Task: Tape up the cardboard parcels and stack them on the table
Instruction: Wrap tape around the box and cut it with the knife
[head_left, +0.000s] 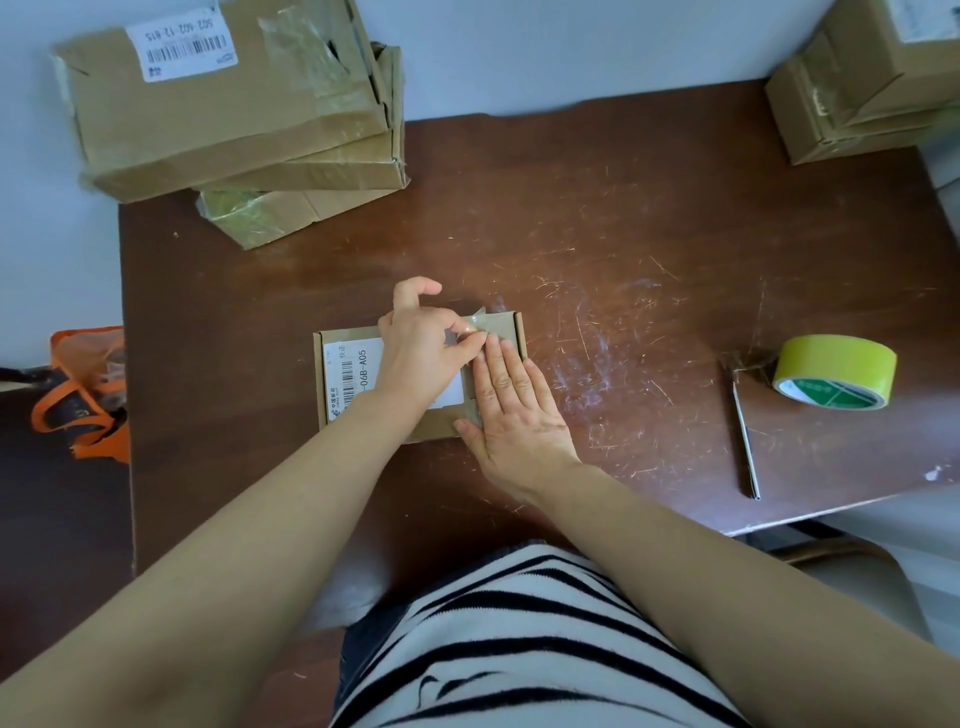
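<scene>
The parcel (348, 379) sits mid-table (623, 234), right hand (514, 410) pressed flat on its right side while the left hand (421, 353) pinches a tape strip (480, 319) at the far corner. Laid skewed, that tape could wrinkle, or the light box could slide.

Setting: informal parcel-packing spot in a plain room, home or small office; cannot tell which. Scratched dark brown counter (623, 234) against a bare pale wall (571, 52). Far beyond the left hand (421, 358): stack of taped cardboard parcels (228, 114), barcode label on top. Far beyond and right of the right hand (511, 410): second parcel stack (857, 104). Right of the right hand: yellow-green tape roll (836, 371), slim cutter (745, 441) beside it. Left of the left hand, off the counter: orange bag (88, 395). Under both hands: small labelled parcel (353, 384), left hand pinching a tape strip (480, 317).
</scene>
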